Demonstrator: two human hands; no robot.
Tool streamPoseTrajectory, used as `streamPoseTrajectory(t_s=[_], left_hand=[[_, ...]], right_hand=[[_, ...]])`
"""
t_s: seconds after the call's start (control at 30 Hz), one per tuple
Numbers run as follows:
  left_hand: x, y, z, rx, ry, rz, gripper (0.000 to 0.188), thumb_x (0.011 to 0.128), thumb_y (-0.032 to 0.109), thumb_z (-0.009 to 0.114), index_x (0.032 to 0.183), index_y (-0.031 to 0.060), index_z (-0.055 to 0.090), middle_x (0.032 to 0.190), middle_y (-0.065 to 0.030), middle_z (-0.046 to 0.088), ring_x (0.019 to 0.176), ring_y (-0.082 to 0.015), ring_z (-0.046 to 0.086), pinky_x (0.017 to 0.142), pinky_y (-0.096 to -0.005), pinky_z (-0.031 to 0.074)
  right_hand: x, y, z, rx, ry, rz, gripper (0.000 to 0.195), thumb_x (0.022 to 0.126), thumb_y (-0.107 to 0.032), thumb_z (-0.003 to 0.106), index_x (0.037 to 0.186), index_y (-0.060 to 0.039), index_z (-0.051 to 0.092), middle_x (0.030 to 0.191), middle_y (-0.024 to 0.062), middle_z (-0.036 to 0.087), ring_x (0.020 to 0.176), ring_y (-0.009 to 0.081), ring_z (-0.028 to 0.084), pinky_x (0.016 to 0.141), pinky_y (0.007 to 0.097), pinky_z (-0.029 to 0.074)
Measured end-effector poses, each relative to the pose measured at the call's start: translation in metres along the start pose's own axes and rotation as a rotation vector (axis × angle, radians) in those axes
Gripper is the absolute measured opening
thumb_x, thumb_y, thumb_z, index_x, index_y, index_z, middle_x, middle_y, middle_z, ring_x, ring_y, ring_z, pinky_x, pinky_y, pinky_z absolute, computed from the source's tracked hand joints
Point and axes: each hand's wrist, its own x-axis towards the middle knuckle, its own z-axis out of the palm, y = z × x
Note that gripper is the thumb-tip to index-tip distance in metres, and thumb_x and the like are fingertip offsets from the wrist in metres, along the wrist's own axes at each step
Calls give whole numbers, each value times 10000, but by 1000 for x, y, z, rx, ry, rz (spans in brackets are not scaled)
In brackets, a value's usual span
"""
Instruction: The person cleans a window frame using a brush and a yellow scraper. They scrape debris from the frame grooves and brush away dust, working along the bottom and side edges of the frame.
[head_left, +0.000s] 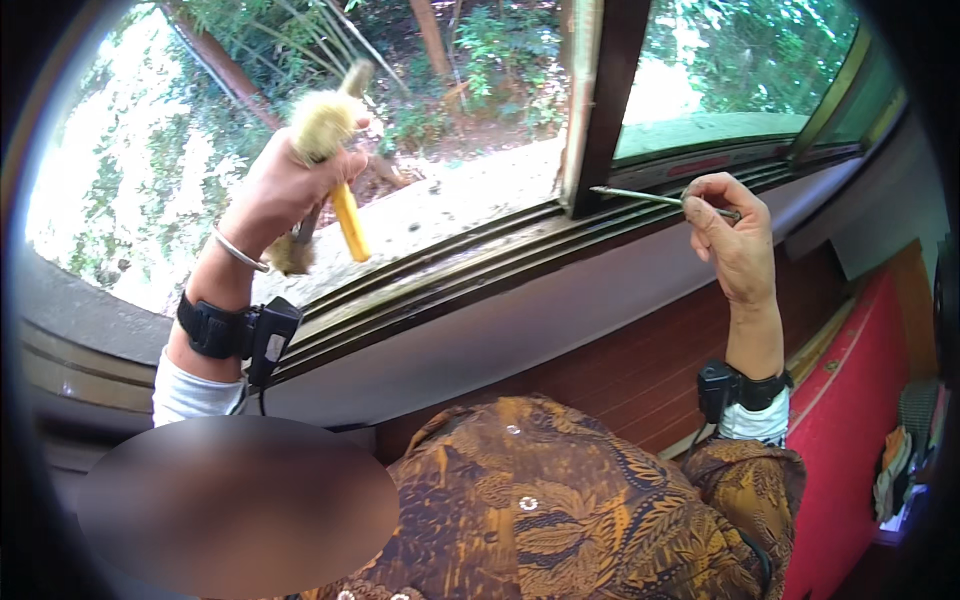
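Raised over the open window, my left hand (274, 184) grips a brush with pale bristles (322, 124) pointing up and a yellow handle (350, 225) pointing down. The same fist also holds a second, greyish tool, whose brownish tuft (291, 255) hangs below the hand. My right hand (739, 240) pinches a thin metal rod (637, 196) between thumb and fingers. Its tip points left, close to the dark upright of the sliding window frame (607, 97); I cannot tell whether they touch. Beneath both hands runs the grooved window track (450, 259), with pale dirt in it.
Outside lies a concrete ledge (465, 195) with dark specks, and trees beyond. A glass pane (720, 82) fills the right side. Below the track are a pale wall (495, 330) and a reddish-brown floor (615, 367). A red panel (840, 435) stands at the right.
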Motion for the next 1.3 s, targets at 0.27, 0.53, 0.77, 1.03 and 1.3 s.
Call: streamPoseTrajectory(t_s=[0.27,0.53,0.77,1.03,1.3], left_hand=[[-47,11,47,-680,-16,-10,506,844,194,645,1274,-10,476,749,7,593,593,-40,502,512,-165,391],[-76,-8,81,-1233,78,-111,553,884,158,597,1339,-1,327,1045,-168,630,582,-98,528,509,-196,435],[-79,-11,90,-1549,98,-185,367,881,119,586,1213,50,447,1014,-115,617,725,-105,572,561,-203,465],[-67,-32,96,-1448,432,-95,186,903,142,588,1049,76,492,819,-36,575,599,-105,538,525,-229,449],[-62,-31,107,-1334,380,-147,291,947,343,500,1046,70,526,916,-27,568,723,-132,565,670,-259,484]], right_hand=[[-4,7,113,202,-74,-152,148,937,-24,463,1017,0,586,690,-6,529,539,29,475,473,160,402],[-17,16,171,-96,17,-577,166,851,83,536,986,17,608,846,82,566,593,86,550,497,206,442],[-32,13,196,-251,-216,-590,197,826,24,566,1018,2,608,871,153,602,729,293,604,652,335,494],[-42,7,188,-497,-312,-331,363,799,-253,689,1033,8,596,969,150,622,856,243,612,714,315,489],[-50,-7,203,-554,-275,-194,351,725,-66,559,1060,38,564,903,218,610,832,370,604,732,408,496]])
